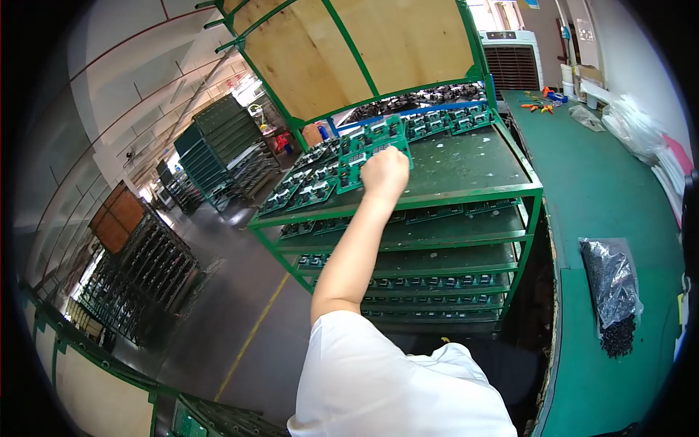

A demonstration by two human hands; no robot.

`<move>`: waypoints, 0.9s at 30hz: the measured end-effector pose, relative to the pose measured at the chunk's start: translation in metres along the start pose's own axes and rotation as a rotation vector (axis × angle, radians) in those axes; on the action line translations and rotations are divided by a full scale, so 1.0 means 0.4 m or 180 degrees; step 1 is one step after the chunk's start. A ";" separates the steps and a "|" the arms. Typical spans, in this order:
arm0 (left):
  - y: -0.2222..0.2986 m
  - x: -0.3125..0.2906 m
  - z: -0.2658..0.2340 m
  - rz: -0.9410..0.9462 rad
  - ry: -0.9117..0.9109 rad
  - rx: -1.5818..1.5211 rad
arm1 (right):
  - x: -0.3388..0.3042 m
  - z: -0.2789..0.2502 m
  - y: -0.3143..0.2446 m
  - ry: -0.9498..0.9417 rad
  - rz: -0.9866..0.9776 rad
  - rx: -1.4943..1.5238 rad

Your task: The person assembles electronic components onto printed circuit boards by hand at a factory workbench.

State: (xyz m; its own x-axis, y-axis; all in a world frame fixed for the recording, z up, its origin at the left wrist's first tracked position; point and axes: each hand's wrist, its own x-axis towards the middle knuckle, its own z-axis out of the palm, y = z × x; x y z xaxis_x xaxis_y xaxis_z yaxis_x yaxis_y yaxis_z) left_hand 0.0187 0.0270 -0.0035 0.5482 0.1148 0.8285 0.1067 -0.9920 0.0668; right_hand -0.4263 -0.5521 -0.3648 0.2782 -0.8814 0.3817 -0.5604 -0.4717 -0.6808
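My left arm, in a white sleeve, stretches over the top shelf of a green metal rack. My left hand (385,175) is closed on the near right edge of a green circuit board (354,162), a panel carrying dark components and small displays. The board is tilted above other boards. Several boards with black and white parts (313,191) lie along the left of the shelf, and more boards (448,120) lie along its back. The fingertips under the board are hidden. My right hand is out of view.
Lower shelves of the rack (429,242) hold more boards. To the right runs a green worktop (582,197) with a plastic bag of small black parts (610,280), orange-handled tools (537,108) and clear bags. More loaded racks (138,269) stand left across the grey floor.
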 end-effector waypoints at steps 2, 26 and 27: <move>0.001 -0.011 0.034 -0.0156 -0.0270 -0.0007 | 0.041 -0.020 0.026 0.0069 -0.0131 -0.0133; -0.154 -0.058 0.145 -0.0449 -0.0551 0.0011 | 0.050 -0.015 0.055 0.0200 -0.0028 0.0004; -0.153 -0.058 0.143 -0.0462 -0.0512 0.0026 | 0.051 -0.014 0.057 0.0201 -0.0039 -0.0013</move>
State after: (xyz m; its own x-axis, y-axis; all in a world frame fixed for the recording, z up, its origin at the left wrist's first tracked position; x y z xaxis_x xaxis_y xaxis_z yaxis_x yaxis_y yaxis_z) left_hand 0.0471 0.0880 -0.0587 0.6517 0.2638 0.7111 0.2005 -0.9641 0.1740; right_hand -0.4378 -0.5808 -0.3688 0.2352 -0.8723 0.4288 -0.5604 -0.4822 -0.6734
